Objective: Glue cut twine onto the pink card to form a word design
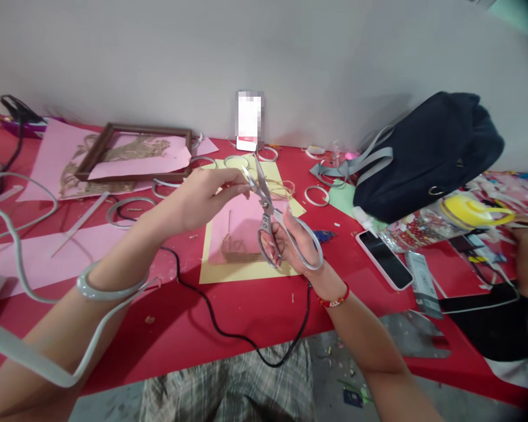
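Observation:
My right hand (297, 240) is closed round the handles of metal scissors (267, 205), whose blades point up and stand apart. My left hand (211, 196) is beside the blades with thumb and fingers pinched; whatever lies between the fingertips is too small to make out. Beneath both hands, a pink sheet (242, 225) lies on a yellow sheet (209, 272). On the pink sheet is a small brown box-like shape (242, 255) made of thin strips, partly covered by my right hand. Coils of thin tan strip (284, 189) lie just behind the scissors.
A brown frame (136, 177) sits on pink paper at the back left. A lit phone (249, 120) leans against the wall. Right are a dark bag (426, 158), a yellow-lidded bottle (431, 225) and another phone (385, 261). A black cable (211, 310) loops over the table's front edge.

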{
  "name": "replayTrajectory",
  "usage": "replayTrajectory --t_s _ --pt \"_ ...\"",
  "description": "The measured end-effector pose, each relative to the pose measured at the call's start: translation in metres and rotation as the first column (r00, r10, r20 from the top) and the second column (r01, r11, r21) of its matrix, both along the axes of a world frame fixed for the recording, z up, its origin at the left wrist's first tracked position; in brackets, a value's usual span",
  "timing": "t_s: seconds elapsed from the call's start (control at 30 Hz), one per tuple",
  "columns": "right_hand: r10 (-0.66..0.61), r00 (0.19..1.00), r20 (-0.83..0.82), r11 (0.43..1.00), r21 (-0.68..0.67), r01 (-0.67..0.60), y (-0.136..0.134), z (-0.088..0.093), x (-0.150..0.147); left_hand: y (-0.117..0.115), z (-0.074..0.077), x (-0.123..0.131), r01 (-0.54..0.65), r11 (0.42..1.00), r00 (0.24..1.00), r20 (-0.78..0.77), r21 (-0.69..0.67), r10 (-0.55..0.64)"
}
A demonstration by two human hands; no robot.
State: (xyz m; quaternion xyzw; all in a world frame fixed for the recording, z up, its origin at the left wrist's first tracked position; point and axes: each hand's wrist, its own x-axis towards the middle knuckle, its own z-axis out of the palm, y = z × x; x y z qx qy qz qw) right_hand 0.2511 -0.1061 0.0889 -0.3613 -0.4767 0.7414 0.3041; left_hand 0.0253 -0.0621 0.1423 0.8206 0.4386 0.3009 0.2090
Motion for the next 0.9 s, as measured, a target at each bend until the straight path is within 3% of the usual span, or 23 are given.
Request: replayTrajectory --t_s 0.37,0.63,0.9 --pt "0.008 0.997 -0.073 1.000 -0.019 -0.009 0.009 -0.007 0.000 0.012 -0.019 0.004 0.132 0.979 0.949 0.304 -0.158 -0.079" --pt "0.012 1.000 0.011 0.999 -0.035 -0.012 0.015 -0.010 0.000 0.012 -0.017 0.003 0.095 0.973 0.957 0.289 -0.211 -0.031" --pt "-0.008 1.000 0.005 0.999 -0.040 0.008 0.012 0.000 0.000 0.013 -0.018 -0.001 0.053 0.973 0.969 0.247 -0.225 0.005"
